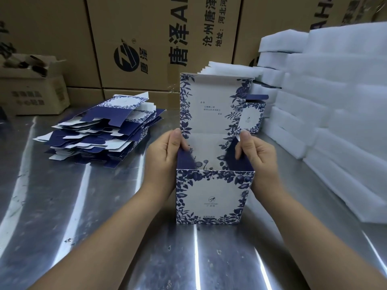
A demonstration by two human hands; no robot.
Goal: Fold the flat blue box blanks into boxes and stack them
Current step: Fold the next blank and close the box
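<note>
One open box (pixel 211 195), one further box (pixel 252 116), one heap of blanks (pixel 100 135), two hands (pixel 164 158) (pixel 258 158)

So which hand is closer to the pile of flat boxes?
Left. The left hand grips the open box on the side facing the pile; the right hand grips its far side, box between.
</note>
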